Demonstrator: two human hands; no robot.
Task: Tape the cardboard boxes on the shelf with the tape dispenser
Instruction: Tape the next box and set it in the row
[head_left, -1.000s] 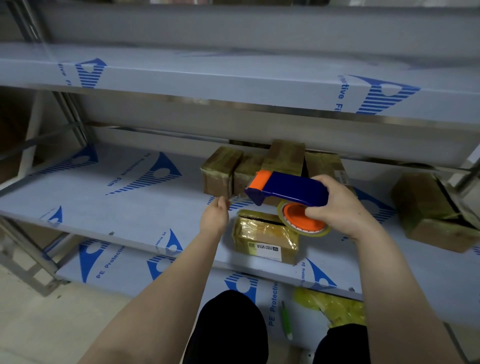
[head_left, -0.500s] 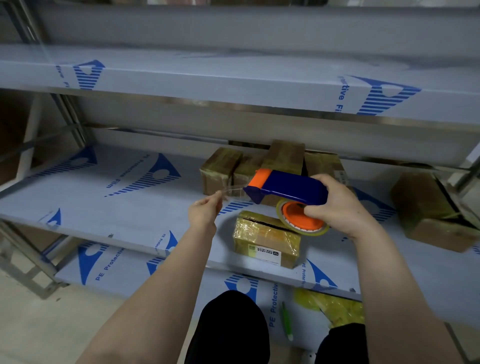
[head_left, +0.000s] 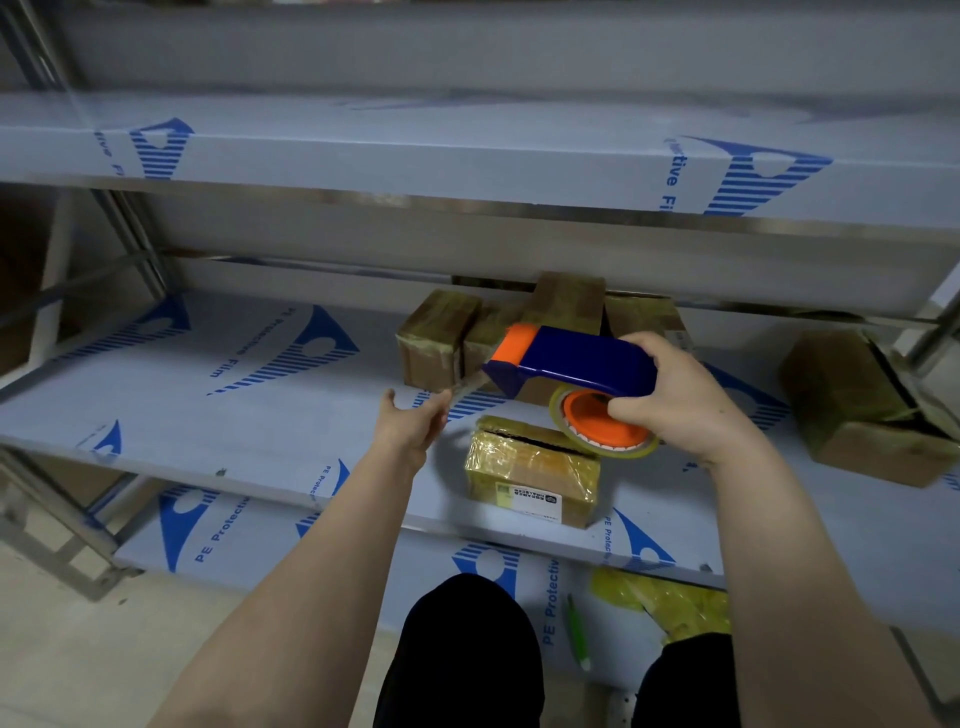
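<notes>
**Now: dispenser held level over the shelf**

Right hand (head_left: 680, 400) grips the tape dispenser (head_left: 571, 364) above the small box (head_left: 532, 467) on the shelf (head_left: 260, 415). Long axis runs left-right, orange nose pointing left. Left hand (head_left: 410, 426) pinches the tape strip (head_left: 467, 383) drawn from the nose.

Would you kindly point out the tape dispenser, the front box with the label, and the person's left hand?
tape dispenser (head_left: 582, 361): head view, on its blue body.
front box (head_left: 530, 465): head view, on its tape-covered top.
left hand (head_left: 408, 428): head view, on the back of the hand.
</notes>
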